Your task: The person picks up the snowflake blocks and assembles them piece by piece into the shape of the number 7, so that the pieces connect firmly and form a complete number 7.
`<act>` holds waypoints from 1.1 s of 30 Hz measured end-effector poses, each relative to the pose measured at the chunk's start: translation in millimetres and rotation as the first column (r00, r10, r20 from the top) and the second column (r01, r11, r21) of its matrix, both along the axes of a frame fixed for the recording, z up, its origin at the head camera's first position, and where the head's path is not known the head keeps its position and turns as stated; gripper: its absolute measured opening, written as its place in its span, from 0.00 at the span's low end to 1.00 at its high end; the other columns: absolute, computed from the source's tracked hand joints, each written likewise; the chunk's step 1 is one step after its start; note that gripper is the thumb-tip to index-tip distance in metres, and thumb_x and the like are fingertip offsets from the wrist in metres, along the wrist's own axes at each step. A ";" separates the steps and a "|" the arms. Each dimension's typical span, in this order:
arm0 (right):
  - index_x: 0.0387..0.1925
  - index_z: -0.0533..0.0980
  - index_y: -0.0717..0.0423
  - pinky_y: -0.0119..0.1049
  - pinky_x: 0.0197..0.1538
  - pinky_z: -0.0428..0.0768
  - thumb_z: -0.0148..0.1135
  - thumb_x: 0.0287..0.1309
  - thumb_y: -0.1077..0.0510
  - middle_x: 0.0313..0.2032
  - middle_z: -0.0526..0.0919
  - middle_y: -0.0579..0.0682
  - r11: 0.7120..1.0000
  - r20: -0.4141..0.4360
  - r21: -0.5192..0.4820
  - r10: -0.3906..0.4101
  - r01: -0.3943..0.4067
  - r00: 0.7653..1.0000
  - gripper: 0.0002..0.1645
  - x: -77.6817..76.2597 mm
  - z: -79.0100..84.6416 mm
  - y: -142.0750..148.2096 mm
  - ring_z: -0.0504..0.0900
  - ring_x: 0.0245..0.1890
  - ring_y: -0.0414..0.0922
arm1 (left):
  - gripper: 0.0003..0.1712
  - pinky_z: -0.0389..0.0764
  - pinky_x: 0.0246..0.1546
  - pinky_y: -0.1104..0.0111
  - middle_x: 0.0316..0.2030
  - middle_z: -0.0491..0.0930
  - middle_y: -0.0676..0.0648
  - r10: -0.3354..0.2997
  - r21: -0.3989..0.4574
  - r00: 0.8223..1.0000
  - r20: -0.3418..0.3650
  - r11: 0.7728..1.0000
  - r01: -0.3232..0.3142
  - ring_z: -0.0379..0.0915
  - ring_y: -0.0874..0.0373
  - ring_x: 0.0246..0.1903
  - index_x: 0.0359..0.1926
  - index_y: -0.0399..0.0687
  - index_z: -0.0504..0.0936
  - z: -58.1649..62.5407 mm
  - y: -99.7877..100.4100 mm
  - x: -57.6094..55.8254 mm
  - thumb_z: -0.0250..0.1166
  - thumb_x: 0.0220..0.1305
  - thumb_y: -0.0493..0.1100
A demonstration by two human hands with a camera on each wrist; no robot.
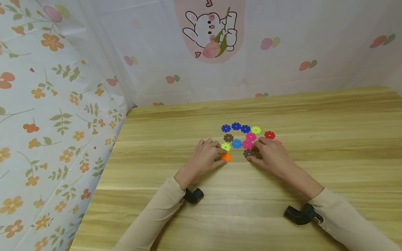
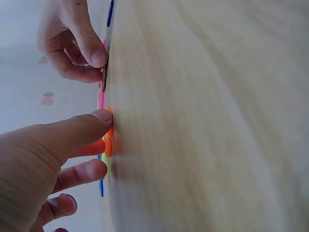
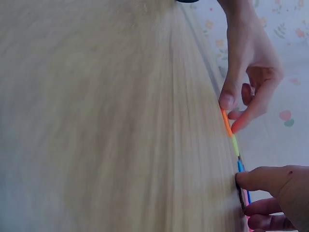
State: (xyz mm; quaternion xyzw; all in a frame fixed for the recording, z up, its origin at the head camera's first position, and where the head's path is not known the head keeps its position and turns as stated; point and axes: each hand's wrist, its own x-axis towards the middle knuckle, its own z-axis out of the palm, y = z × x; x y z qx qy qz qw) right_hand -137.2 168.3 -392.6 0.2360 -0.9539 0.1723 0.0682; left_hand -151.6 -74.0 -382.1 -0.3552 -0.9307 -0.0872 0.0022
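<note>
1. Beige cloth lies nearest: the left sleeve [image 1: 147, 216] comes in from 7 o'clock, the right sleeve [image 1: 355, 219] from 5 o'clock, both over the wooden table [image 1: 238, 216].
2. From where I stand, the left hand [image 1: 202, 157] has its gap narrowed onto the orange disc [image 1: 227, 157], thumb at one edge and finger at the other. That disc sits at the foot of the left column, with the lime disc [image 1: 225, 146] at its 12 o'clock.
3. Over at the orange disc's 3 o'clock, the right hand [image 1: 271, 155] pinches the dark brown disc [image 1: 248, 153]; the pink disc [image 1: 247, 144] is at that one's 12 o'clock.
4. To my eye the step is settling these two lowest pieces. I'd hold them lightly by the rims, keep them flat while sliding, then lift the fingertips straight up; a stray knuckle could nudge the lime or pink neighbour.
5. Both held discs are round and notched, so neither has a long axis or points anywhere. They look flat or nearly so; the wrist views show them edge-on. Any line belongs to the columns: the left runs roughly 12 to 6 o'clock.
</note>
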 end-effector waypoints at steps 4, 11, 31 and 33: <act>0.34 0.77 0.65 0.40 0.30 0.73 0.71 0.47 0.56 0.29 0.73 0.51 0.998 0.063 -0.067 -0.009 0.014 0.998 0.17 2.2 -2.8 -3.0 0.71 0.27 0.45 | 0.18 0.62 0.36 0.68 0.36 0.76 0.54 -0.038 0.032 0.999 0.026 0.999 0.037 0.61 0.60 0.33 0.48 0.51 0.84 -1.6 -1.7 0.9 0.63 0.61 0.54; 0.33 0.71 0.63 0.36 0.28 0.69 0.69 0.46 0.63 0.27 0.72 0.51 0.968 0.204 -0.240 -0.022 0.072 0.979 0.15 5.3 -2.6 -3.0 0.68 0.26 0.44 | 0.14 0.69 0.32 0.75 0.34 0.75 0.53 -0.106 0.201 0.989 0.103 0.976 0.083 0.66 0.63 0.31 0.47 0.47 0.84 -6.8 -1.0 2.0 0.59 0.66 0.46; 0.37 0.71 0.62 0.39 0.30 0.77 0.66 0.49 0.68 0.28 0.80 0.52 0.955 0.222 -0.294 0.026 0.041 0.975 0.14 2.3 1.3 -2.4 0.79 0.28 0.46 | 0.11 0.71 0.29 0.80 0.34 0.82 0.48 -0.090 0.456 0.995 0.034 0.888 0.065 0.72 0.65 0.26 0.43 0.40 0.84 -21.0 5.2 3.3 0.60 0.64 0.39; 0.37 0.72 0.62 0.39 0.30 0.78 0.66 0.49 0.67 0.28 0.80 0.52 0.956 0.230 -0.288 0.022 0.046 0.973 0.13 3.3 1.2 -1.7 0.79 0.28 0.46 | 0.10 0.72 0.30 0.80 0.34 0.83 0.47 -0.078 0.505 0.996 0.053 0.862 0.040 0.73 0.66 0.27 0.42 0.39 0.84 -24.5 6.9 3.3 0.61 0.63 0.38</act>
